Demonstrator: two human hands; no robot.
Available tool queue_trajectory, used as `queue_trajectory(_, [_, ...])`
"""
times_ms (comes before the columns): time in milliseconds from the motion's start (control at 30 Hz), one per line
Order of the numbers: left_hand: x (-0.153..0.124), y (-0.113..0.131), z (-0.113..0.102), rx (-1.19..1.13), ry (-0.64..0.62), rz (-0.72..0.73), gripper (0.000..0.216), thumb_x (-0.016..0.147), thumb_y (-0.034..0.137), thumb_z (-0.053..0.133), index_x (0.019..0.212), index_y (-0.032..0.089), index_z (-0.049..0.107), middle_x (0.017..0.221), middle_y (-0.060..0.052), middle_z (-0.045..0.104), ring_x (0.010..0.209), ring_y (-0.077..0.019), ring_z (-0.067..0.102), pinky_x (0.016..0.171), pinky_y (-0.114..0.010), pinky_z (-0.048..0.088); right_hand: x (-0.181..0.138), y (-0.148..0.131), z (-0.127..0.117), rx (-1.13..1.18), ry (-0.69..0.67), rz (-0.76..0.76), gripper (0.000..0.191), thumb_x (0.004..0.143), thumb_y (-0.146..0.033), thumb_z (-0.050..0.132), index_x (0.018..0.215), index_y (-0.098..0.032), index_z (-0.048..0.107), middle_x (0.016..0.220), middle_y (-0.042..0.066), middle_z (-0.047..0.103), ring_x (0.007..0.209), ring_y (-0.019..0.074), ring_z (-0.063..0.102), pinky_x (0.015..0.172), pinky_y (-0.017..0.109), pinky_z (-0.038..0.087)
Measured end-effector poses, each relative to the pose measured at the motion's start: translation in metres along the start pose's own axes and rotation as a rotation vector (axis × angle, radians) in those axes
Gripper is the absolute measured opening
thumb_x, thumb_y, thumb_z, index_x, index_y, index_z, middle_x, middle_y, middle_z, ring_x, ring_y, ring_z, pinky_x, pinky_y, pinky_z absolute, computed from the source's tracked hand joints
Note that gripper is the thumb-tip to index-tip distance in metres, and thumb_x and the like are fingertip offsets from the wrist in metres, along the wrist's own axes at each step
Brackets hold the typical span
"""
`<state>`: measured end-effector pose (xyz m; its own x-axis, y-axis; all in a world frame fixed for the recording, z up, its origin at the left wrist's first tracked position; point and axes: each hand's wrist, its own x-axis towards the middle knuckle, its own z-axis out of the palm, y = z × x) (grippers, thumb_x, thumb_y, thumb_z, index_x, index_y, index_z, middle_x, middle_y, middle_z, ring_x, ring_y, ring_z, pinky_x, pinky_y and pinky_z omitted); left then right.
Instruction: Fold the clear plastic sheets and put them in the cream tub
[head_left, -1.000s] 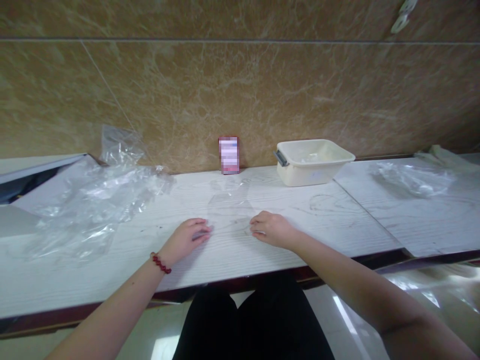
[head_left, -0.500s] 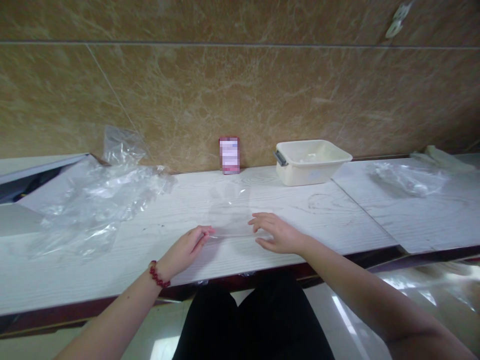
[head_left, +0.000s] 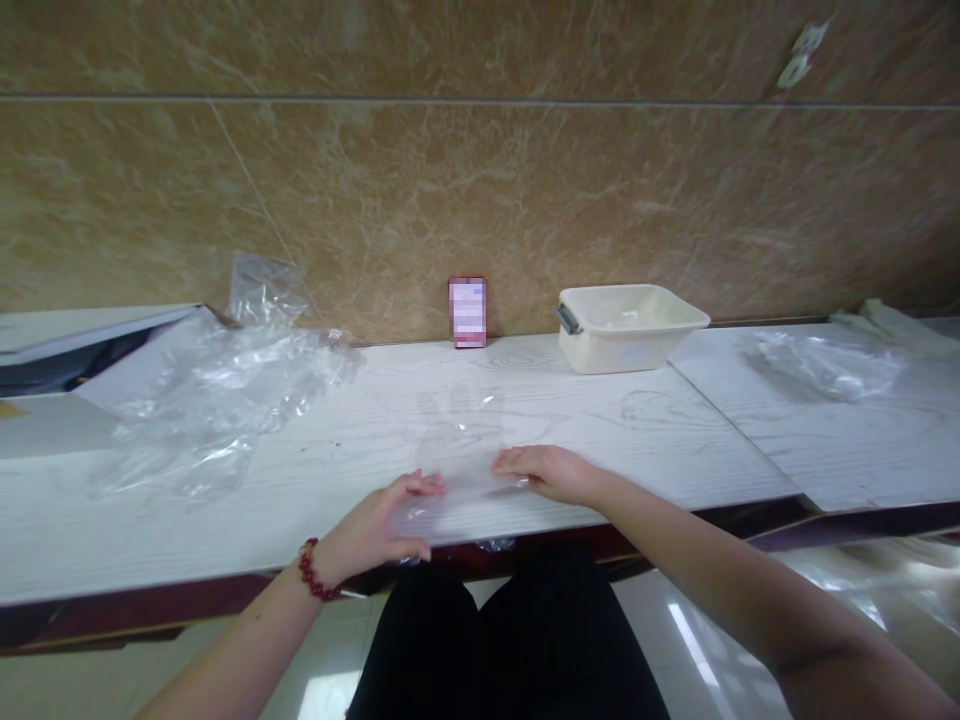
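A clear plastic bag (head_left: 465, 450) lies flat on the white wood-grain table in front of me, its near edge between my two hands. My left hand (head_left: 382, 525), with a red bead bracelet at the wrist, is open at the bag's near left corner. Its thumb is well apart from the fingers, which rest beside the film. At the bag's right edge, my right hand (head_left: 551, 473) has its fingers together with a bit of shiny film under them. That thumb is mostly hidden.
Crumpled clear plastic bags (head_left: 217, 390) lie on the left against an open white box (head_left: 45, 425). A phone (head_left: 468, 313) leans on the marbled wall. Right of it stands a cream plastic bin (head_left: 622, 345). More clear plastic (head_left: 832, 365) and a pale cloth-like item (head_left: 900, 325) lie far right.
My left hand has loosened its pinch on the bag's edge and spread its fingers. My right hand has closed its fingers at the bag's right side. The near edge has shifted towards me.
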<state>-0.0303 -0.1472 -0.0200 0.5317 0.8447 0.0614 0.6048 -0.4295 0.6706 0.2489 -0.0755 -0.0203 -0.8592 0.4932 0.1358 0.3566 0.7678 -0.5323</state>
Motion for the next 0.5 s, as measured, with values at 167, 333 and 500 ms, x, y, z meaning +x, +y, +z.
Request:
queue_trajectory(167, [0.002,-0.006,0.005,0.153,0.067,0.030,0.028,0.076,0.031,0.046,0.102,0.022,0.049,0.118,-0.006,0.049,0.114,-0.0179,0.039,0.100,-0.041,0.023,-0.010,-0.015,0.002,0.029,-0.011,0.050,0.038,0.078,-0.011,0.039,0.111,-0.026,0.051,0.114,-0.002,0.052,0.106,0.0100,0.046,0.092,0.025,0.034])
queue_trajectory(333, [0.009,-0.001,0.002,0.139,0.100,0.030,0.016,0.079,0.027,0.039,0.085,0.020,0.052,0.110,-0.004,0.055,0.105,-0.0160,0.047,0.097,-0.037,0.029,-0.013,-0.022,0.001,0.006,0.064,0.150,0.031,0.082,-0.024,0.036,0.108,-0.024,0.054,0.103,0.000,0.059,0.092,0.0120,0.055,0.080,0.024,0.041])
queue_trajectory(500, [0.027,0.003,-0.001,0.020,0.243,-0.166,0.016,0.077,0.028,0.040,0.085,0.018,0.051,0.088,-0.004,0.061,0.083,-0.0158,0.056,0.074,-0.028,0.043,0.009,-0.011,-0.004,0.044,0.229,0.297,0.028,0.082,-0.025,0.035,0.090,-0.020,0.062,0.090,0.001,0.063,0.083,0.0116,0.057,0.074,0.022,0.041])
